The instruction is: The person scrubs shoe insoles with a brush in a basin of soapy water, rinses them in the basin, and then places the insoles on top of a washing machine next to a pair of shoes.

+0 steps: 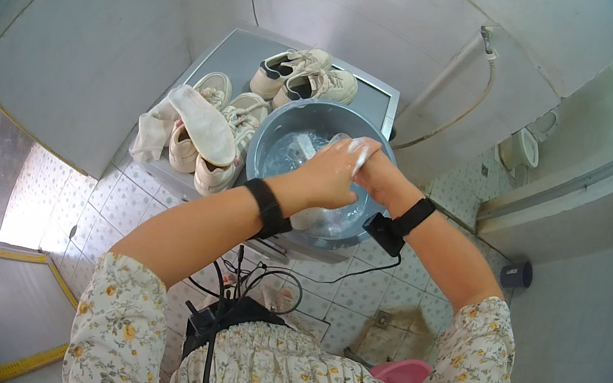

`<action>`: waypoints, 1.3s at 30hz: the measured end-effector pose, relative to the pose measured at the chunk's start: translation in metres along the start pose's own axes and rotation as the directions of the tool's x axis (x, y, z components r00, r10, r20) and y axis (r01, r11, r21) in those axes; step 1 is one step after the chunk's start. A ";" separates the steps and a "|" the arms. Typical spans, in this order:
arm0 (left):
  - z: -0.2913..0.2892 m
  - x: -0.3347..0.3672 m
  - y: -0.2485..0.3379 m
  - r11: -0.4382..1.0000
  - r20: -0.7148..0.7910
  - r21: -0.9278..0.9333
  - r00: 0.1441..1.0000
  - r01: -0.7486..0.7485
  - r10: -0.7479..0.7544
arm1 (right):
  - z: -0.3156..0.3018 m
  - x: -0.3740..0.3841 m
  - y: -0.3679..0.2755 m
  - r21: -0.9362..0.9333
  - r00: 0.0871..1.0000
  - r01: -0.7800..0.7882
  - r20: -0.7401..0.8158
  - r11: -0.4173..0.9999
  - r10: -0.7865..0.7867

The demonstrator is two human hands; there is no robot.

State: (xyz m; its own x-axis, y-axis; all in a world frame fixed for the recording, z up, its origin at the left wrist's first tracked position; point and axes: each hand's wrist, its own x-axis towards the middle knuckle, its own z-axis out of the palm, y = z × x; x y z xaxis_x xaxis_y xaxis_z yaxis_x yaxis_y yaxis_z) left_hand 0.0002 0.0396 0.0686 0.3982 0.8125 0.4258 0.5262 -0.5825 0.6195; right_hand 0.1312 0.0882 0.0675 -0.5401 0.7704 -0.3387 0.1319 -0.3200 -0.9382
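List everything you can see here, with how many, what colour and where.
Walls: several, whitish, all around
Floor: 1, pale dotted tiles, below
Stand: 1, grey, centre
Basin: 1, grey-blue, on stand
Water: one pool, clear, in basin
Shoes: 4, off-white, two behind basin, two left
Sole-shaped pad: 1, white, on left shoes
Limp piece: 1, white, far left of stand, kind unclear
Hose: 1, beige, rear wall
Toilet: 1, white, upper right
Pot: 1, dark, right
Bowl: 1, pink, lower right
Panel: 1, grey, yellow-edged, lower left
Cables: several, black, before torso
Straps: 2, black, wrists
Top: 1, cream floral, bottom
Left grip: 1, bare, over basin
Right grip: 1, bare, against left, white foam between
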 end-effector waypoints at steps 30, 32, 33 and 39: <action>0.018 -0.010 -0.039 0.563 0.419 -0.605 0.827 0.563 -0.376 | 0.014 -0.016 -0.006 -0.600 0.827 0.560 0.363 0.572 -0.429; 0.001 -0.009 -0.022 0.734 0.375 -0.518 0.888 0.439 -0.266 | 0.008 -0.015 -0.005 -0.604 0.853 0.521 0.338 0.603 -0.398; -0.012 -0.005 -0.011 0.827 0.403 -0.396 0.885 0.399 -0.235 | 0.008 -0.016 -0.007 -0.560 0.918 0.395 0.279 0.728 -0.283; 0.002 -0.016 -0.026 0.919 0.175 -0.315 0.966 0.238 -0.191 | 0.002 -0.002 0.015 -0.415 0.960 0.255 0.217 0.873 -0.177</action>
State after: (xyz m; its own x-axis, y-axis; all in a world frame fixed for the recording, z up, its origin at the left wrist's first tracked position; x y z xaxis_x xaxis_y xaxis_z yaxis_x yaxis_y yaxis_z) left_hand -0.0183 0.0412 0.0442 0.4160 0.8918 0.1776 0.3417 -0.3343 0.8783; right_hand 0.1323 0.0811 0.0542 -0.7222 0.6765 -0.1438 0.3228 0.1458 -0.9352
